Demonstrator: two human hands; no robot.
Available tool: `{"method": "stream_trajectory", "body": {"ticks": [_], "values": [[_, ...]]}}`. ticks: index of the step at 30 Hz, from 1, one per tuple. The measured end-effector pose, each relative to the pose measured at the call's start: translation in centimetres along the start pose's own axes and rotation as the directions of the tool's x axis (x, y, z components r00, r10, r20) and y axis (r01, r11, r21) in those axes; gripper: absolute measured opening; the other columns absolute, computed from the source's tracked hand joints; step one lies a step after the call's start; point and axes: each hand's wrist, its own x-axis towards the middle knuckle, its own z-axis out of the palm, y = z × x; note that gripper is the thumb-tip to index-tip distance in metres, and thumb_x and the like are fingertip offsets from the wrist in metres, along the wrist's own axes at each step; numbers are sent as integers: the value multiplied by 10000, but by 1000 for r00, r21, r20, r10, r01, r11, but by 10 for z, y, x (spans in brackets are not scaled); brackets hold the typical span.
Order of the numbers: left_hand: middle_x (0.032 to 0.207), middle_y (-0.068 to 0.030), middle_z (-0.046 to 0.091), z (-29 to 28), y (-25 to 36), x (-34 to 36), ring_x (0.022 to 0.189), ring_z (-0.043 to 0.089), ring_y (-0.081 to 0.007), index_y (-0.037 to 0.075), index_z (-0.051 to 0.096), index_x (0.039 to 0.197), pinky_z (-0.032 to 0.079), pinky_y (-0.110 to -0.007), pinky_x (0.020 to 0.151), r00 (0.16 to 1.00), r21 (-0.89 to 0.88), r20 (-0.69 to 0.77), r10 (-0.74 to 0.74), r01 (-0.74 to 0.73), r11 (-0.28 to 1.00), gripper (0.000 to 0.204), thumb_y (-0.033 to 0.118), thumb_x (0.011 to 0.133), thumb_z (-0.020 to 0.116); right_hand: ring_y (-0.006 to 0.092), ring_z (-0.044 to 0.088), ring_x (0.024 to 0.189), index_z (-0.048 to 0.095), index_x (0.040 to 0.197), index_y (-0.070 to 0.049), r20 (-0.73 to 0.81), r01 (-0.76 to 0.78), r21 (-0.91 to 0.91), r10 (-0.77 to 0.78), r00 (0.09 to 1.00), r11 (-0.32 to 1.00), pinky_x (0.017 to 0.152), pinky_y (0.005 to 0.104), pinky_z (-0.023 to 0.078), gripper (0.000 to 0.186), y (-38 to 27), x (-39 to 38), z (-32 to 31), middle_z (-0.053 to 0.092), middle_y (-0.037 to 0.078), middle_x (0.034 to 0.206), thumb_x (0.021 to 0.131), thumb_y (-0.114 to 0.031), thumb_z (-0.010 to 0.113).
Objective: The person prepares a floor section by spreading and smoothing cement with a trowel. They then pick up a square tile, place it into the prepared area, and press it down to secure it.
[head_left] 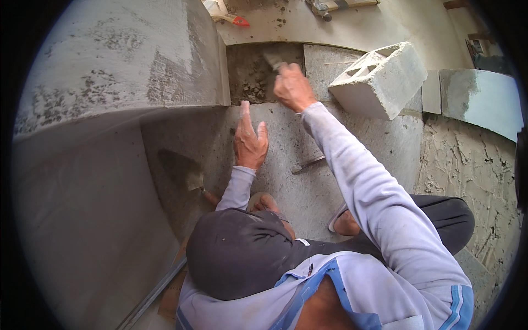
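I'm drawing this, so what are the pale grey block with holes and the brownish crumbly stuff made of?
The pale grey hollow block seems to be rough, matte concrete: its edges look grainy. The brownish crumbly stuff looks dull and clumpy, perhaps mortar or sandy soil; I can't tell which.

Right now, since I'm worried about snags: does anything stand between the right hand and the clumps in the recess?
Nothing visible does. The right hand holds a blurred tool over the recess. The clumps there lie uncovered; the block sits off to the right.
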Motion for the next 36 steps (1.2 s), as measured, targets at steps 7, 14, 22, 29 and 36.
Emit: {"method": "stream_trajectory", "body": {"ticks": [7,14,22,29,36], "values": [[1528,-358,259,0,-17,31,1412,309,-475,-82,133,1525,266,-448,1186,1000,25,-6,5,-5,1000,737,3,864,446,420,667,847,566,1080,21,352,144,-178,-73,933,973,739,498,552,251,-13,-31,-47,568,231,1030,864,-104,546],[1535,-385,196,6,-31,58,1450,205,-486,-124,126,1506,189,-451,1218,992,165,109,64,-82,983,742,21,849,440,309,591,942,577,1149,-21,122,248,-327,-219,968,912,798,427,497,338,49,-73,-61,580,132,995,811,-11,575],[1530,-370,234,11,-40,71,1452,215,-479,-136,186,1487,214,-449,1212,968,304,252,-1,-78,950,745,102,849,486,274,602,955,636,1139,-94,167,368,-258,-334,928,893,784,414,492,331,49,-54,-38,606,78,966,814,-55,587],[1534,-306,301,21,-44,62,1450,250,-448,-115,261,1481,251,-443,1198,967,430,250,56,-163,888,713,134,861,508,282,578,967,621,1261,-51,236,350,-226,-297,925,909,833,397,498,530,30,-37,-15,599,96,1011,734,1,613],[1523,-293,325,36,-39,56,1431,282,-441,-97,310,1472,256,-472,1184,976,449,176,127,-195,872,631,206,950,495,310,597,976,635,1217,-71,157,340,-82,-325,932,937,826,418,522,469,41,-43,-10,610,114,1011,754,3,610]]}}
